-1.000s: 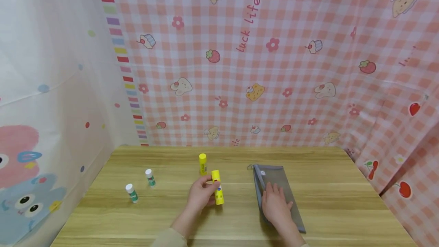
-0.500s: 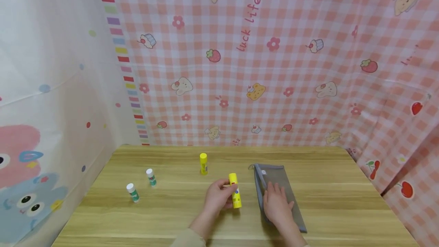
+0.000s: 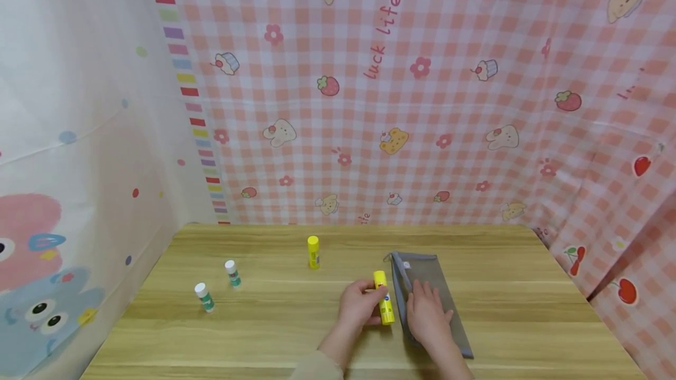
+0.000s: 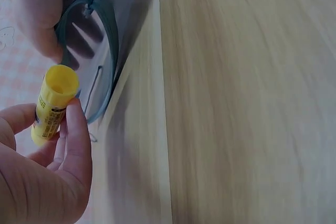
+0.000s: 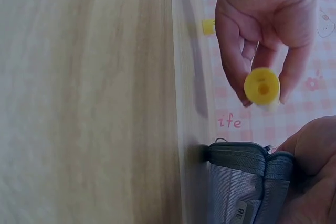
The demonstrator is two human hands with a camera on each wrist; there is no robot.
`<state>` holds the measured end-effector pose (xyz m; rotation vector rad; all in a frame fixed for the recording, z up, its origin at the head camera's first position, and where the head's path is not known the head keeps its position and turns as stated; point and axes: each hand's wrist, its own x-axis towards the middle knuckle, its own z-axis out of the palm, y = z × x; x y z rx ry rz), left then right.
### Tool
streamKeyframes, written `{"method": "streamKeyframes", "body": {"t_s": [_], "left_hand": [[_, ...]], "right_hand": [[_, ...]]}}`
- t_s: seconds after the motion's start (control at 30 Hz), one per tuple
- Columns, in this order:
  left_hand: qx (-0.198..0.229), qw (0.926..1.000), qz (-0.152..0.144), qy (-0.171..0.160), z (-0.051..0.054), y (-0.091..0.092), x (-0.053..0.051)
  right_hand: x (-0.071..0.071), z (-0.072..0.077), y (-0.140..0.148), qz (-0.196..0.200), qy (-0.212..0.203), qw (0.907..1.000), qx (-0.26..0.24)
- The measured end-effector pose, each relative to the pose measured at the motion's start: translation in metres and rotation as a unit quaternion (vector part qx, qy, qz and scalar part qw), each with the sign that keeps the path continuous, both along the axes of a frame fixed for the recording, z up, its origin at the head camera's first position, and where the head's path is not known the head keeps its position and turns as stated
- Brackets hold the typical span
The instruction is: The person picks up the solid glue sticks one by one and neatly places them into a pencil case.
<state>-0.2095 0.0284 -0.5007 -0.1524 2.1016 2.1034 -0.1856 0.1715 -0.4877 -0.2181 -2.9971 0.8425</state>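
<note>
In the head view, my left hand (image 3: 360, 305) pinches a yellow glue stick (image 3: 384, 298) between thumb and fingers. It holds the stick upright, just left of a grey mesh zip pouch (image 3: 449, 292). My right hand (image 3: 429, 315) lies over the pouch and holds its edge; the thumb is hidden there. Through the left wrist view, the pouch's zipped mouth (image 4: 111, 30) gapes towards the glue stick. Some right-hand fingers show darkly through the mesh. In the right wrist view, the glue stick's round yellow end (image 5: 262, 86) faces the camera, beyond the pouch.
A second yellow glue stick (image 3: 314, 253) stands upright farther back on the wooden table (image 3: 285, 333). Two white-capped green glue sticks (image 3: 204, 297) (image 3: 232, 274) stand at the left. A pink checked cloth (image 3: 359, 104) hangs behind the table's back edge.
My left hand has carried the yellow glue stick rightwards and slightly nearer to me, up to the pouch. The right hand and pouch have hardly moved. The other glue sticks stay in place.
</note>
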Motion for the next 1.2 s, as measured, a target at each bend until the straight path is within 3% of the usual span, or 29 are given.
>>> {"method": "streamKeyframes", "body": {"t_s": [0.47, 1.2], "left_hand": [[-0.009, 0.9999, 0.014, 0.0, -0.006, 0.024, -0.002], [-0.112, 0.9935, 0.007, 0.019, -0.012, 0.038, -0.008]], "right_hand": [[0.001, 0.002, 0.001, -0.001, 0.006, 0.9998, -0.018], [0.002, 0.001, 0.003, -0.003, 0.005, 0.9997, -0.025]]}}
